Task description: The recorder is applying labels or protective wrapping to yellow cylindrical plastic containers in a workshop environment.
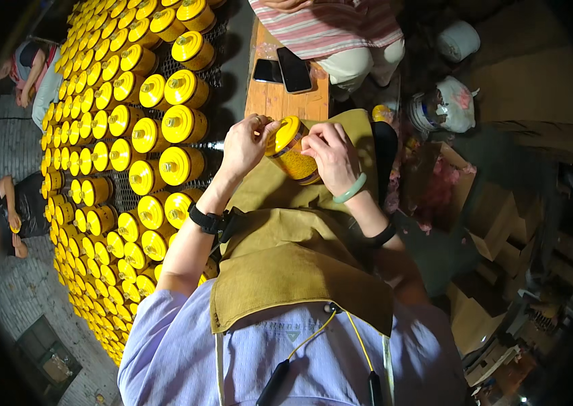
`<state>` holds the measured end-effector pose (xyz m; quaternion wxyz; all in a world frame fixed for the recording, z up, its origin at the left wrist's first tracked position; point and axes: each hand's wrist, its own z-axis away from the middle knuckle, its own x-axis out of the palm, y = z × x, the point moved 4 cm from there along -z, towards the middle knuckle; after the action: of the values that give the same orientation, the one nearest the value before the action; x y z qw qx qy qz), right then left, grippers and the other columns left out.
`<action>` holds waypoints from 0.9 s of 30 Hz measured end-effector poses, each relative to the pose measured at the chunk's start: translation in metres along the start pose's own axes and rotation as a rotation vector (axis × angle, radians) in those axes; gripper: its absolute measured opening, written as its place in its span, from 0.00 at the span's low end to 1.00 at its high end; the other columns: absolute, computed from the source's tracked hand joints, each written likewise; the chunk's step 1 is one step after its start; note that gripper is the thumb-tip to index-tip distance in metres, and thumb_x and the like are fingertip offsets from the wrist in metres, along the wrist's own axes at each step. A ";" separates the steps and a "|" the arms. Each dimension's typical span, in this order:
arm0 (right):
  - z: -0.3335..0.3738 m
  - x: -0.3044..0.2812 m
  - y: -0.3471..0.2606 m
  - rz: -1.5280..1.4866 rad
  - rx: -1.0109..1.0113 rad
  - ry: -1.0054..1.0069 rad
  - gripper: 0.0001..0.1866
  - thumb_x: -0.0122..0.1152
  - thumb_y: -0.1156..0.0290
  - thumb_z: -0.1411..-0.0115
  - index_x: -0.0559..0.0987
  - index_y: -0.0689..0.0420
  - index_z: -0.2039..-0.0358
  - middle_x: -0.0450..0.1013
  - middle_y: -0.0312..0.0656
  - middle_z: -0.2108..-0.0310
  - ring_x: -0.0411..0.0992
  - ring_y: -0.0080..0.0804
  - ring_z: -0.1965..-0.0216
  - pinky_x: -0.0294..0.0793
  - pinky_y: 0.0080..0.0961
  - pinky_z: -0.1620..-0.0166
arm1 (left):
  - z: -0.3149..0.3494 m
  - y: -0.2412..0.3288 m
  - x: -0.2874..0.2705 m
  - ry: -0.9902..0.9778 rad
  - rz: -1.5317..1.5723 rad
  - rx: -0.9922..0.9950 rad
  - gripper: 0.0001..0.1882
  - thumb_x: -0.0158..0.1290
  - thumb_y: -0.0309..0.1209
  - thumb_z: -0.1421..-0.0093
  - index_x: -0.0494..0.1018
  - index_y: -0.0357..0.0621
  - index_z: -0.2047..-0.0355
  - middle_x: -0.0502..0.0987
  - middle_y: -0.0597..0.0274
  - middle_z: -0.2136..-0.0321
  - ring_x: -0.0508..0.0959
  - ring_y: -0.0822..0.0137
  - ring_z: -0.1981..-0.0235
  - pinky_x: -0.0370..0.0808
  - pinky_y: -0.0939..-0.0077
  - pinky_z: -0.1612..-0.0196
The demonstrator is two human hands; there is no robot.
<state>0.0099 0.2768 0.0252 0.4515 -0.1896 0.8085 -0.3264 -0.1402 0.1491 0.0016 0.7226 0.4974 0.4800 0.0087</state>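
The person holds a yellow-lidded jar point(291, 150) over the lap, tilted, above the brown apron point(286, 237); the left hand point(246, 143) is grasping the lid edge with its fingertips, and the right hand point(330, 154) is closed around the jar body, probably to keep it steady; at the left, many same jars point(130, 135) lie in close rows; two phones point(283, 70) rest on the wooden bench point(279, 101) ahead.

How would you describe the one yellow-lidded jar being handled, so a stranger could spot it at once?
Start from the mustard apron on the person's lap. Above it, the left hand and right hand hold a jar. Unlike the yellow-lidded jars massed in rows at left, it is lifted and tilted.
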 end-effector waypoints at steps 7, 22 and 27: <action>0.002 0.011 0.010 -0.509 0.268 -0.055 0.04 0.46 0.81 0.37 0.71 0.60 0.65 0.72 0.39 0.73 0.70 0.22 0.80 0.71 0.21 0.76 | -0.004 -0.021 0.007 -0.001 0.023 -0.060 0.16 0.54 0.37 0.36 0.77 0.32 0.63 0.79 0.51 0.69 0.80 0.65 0.72 0.75 0.71 0.67; 0.029 0.006 0.080 0.039 0.566 -0.051 0.14 0.57 0.59 0.36 0.78 0.58 0.62 0.76 0.43 0.77 0.73 0.27 0.77 0.72 0.28 0.70 | 0.002 -0.012 -0.022 -0.066 1.185 -0.307 0.15 0.46 0.37 0.30 0.74 0.38 0.58 0.79 0.66 0.65 0.79 0.75 0.65 0.77 0.77 0.59; -0.026 -0.086 0.042 -1.492 0.452 0.378 0.29 0.45 0.60 0.32 0.59 0.59 0.34 0.70 0.43 0.43 0.75 0.31 0.55 0.73 0.27 0.51 | 0.004 -0.011 -0.032 -0.061 1.018 -0.244 0.16 0.47 0.37 0.30 0.74 0.36 0.54 0.78 0.67 0.63 0.78 0.76 0.64 0.75 0.80 0.57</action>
<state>0.0324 0.3683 0.0578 -0.0027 -0.5257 0.4459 -0.7245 -0.1597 0.1248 0.0161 0.6931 0.5799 0.1517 0.4003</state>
